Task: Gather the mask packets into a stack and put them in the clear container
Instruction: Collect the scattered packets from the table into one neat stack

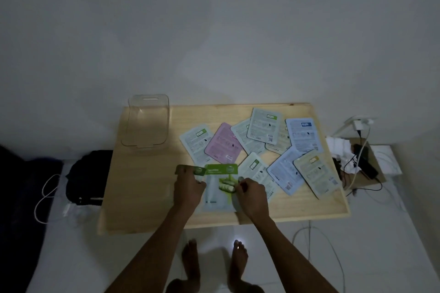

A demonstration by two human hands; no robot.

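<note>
Several mask packets lie spread over the right half of a low wooden table, among them a pink packet, a pale blue packet and a beige packet. Near the front edge lies a green-topped packet, face up. My left hand is closed on a second green packet partly under it. My right hand pinches the right edge of the green-topped packet. The clear container stands empty at the table's back left corner.
A black bag sits on the floor left of the table beside a white cable. Right of the table are a cardboard piece with chargers, tissues and cables. My bare feet stand at the front edge. A wall rises behind.
</note>
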